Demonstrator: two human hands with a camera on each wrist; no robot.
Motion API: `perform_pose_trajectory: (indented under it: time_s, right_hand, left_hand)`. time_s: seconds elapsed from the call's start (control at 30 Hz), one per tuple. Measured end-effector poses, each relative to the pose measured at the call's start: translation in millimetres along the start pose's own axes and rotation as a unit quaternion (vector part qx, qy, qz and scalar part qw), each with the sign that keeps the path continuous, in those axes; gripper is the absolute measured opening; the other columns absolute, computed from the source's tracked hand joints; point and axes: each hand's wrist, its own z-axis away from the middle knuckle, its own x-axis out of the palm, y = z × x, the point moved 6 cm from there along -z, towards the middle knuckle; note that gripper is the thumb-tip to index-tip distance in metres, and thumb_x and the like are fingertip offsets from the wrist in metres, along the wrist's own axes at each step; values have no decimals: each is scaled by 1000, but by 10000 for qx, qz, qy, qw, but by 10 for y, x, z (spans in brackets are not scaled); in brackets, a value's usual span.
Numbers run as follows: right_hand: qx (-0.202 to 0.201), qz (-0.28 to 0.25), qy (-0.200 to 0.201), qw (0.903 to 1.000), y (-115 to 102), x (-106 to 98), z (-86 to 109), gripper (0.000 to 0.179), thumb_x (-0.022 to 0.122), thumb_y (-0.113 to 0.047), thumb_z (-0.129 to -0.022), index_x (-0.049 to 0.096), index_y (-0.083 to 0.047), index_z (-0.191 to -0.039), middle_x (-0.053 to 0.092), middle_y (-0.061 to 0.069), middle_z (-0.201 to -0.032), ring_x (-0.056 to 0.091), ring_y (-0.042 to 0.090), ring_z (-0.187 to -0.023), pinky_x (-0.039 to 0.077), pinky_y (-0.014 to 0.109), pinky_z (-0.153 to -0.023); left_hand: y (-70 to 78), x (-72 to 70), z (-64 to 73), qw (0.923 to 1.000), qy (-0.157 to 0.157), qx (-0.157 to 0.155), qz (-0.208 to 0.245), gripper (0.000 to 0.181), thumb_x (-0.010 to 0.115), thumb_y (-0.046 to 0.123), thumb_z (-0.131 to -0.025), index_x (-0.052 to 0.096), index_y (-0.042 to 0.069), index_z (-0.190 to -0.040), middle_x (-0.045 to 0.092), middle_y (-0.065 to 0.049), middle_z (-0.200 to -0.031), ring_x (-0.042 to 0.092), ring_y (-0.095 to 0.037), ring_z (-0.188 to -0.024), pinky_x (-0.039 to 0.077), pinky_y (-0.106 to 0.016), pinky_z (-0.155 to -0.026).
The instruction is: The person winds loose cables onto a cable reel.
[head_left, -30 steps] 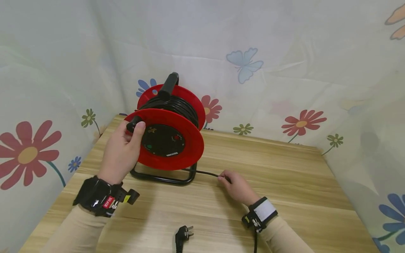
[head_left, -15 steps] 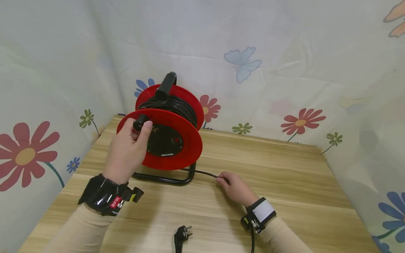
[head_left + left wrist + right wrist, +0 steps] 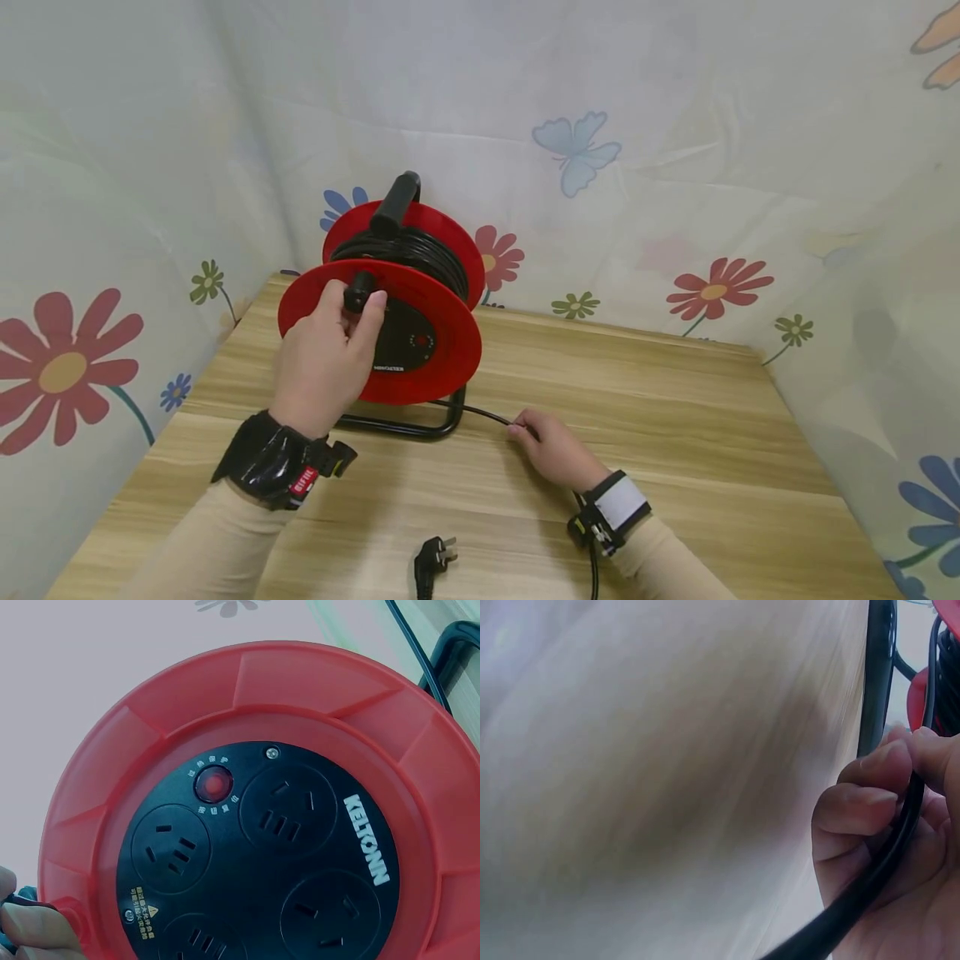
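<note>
A red cable reel (image 3: 456, 354) stands on its black tube frame, with black cable wound between its two flanges. My left hand (image 3: 322, 362) grips the black crank knob (image 3: 360, 290) on the reel's front flange. In the left wrist view the reel's black socket panel (image 3: 262, 862) carries a red button and several outlets. My right hand (image 3: 555, 450) pinches the black cable (image 3: 483, 412) that runs out from under the reel. The right wrist view shows this cable (image 3: 870, 881) passing between thumb and fingers and across the palm.
A black three-pin plug (image 3: 431, 560) lies on the wooden table (image 3: 675, 400) near its front, its cord leaving the view. The reel's carrying handle (image 3: 395, 204) rises at the top. Flower-printed cloth walls (image 3: 465, 92) enclose the table at the back and sides.
My left hand has moved the crank knob to the right along the upper front flange, and the panel has turned with it. My right hand has shifted slightly left, holding the cable.
</note>
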Motion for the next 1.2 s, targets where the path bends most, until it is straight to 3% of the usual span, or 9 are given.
perform_pose_trajectory:
  time_s: [0.37, 0.63, 0.87, 1.2]
  right_hand:
    - [148, 209, -34, 9997, 58, -10, 54, 14, 48, -31, -92, 54, -20, -86, 47, -6, -62, 43, 7, -53, 37, 25, -48]
    - [197, 248, -63, 9995, 35, -45, 86, 14, 48, -31, -92, 54, -20, -86, 47, -6, -64, 44, 7, -54, 37, 25, -48]
    - [131, 284, -82, 9995, 14, -57, 93, 14, 47, -33, -92, 54, -21, -87, 49, -7, -67, 45, 7, -58, 39, 26, -52]
    - [208, 203, -186, 9994, 4, -98, 126, 15, 47, -32, -92, 55, -19, -90, 50, -6, -69, 45, 8, -58, 38, 26, -51]
  left_hand:
    - [228, 133, 8, 9988, -34, 480, -110, 37, 38, 50, -89, 39, 14, -84, 44, 1, -53, 43, -14, -43, 35, -29, -39]
    - [360, 271, 54, 9973, -177, 659, -279, 40, 36, 52, -89, 41, 13, -84, 44, 3, -53, 42, -12, -42, 35, -28, -40]
    - [385, 403, 113, 9958, -262, 764, -422, 39, 34, 52, -89, 40, 15, -85, 43, 5, -51, 41, -10, -40, 35, -26, -39]
    - [397, 457, 146, 9965, -283, 706, -355, 39, 36, 51, -89, 42, 13, -86, 43, 5, -52, 41, -10, -40, 35, -26, -40]
